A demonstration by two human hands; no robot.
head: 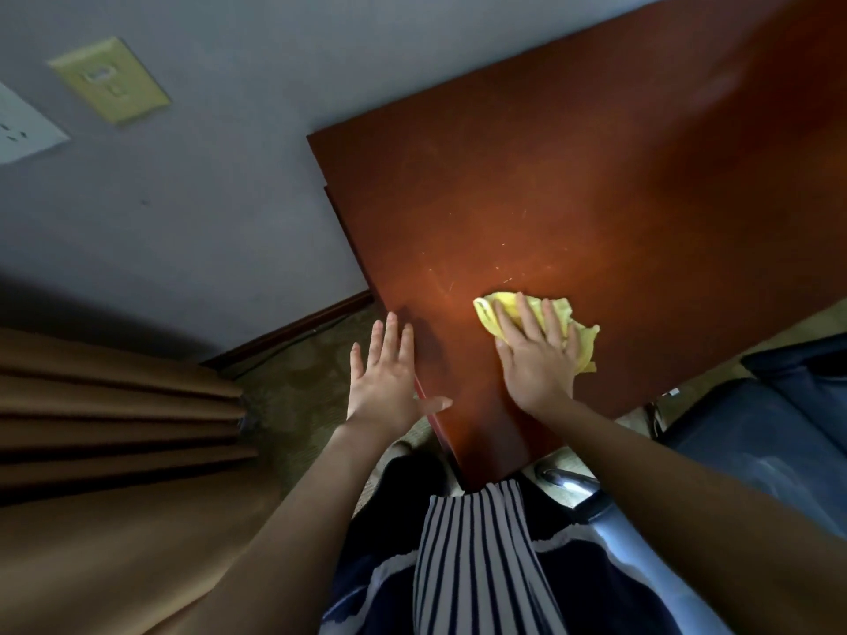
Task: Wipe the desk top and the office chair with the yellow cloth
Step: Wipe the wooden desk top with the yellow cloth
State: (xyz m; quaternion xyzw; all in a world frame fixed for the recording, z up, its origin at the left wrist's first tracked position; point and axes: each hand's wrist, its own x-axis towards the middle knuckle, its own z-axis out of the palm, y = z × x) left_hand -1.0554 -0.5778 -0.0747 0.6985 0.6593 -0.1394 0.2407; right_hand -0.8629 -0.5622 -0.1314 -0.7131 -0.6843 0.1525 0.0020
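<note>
The reddish-brown desk top (573, 176) fills the upper right of the head view. A crumpled yellow cloth (580, 334) lies near its front left corner. My right hand (536, 355) presses flat on the cloth with straight, spread fingers. My left hand (389, 373) is open with fingers spread at the desk's left edge, its thumb over the edge; whether it touches the wood is unclear. The blue office chair (779, 433) stands at the right, partly cut off by the frame.
A grey wall with a yellowed switch plate (110, 80) and a white outlet (23, 130) lies to the left. Brown curtain folds (114, 405) hang at lower left. Patterned carpet (298, 382) shows beside the desk. The chair's chrome base (568, 481) sits near my legs.
</note>
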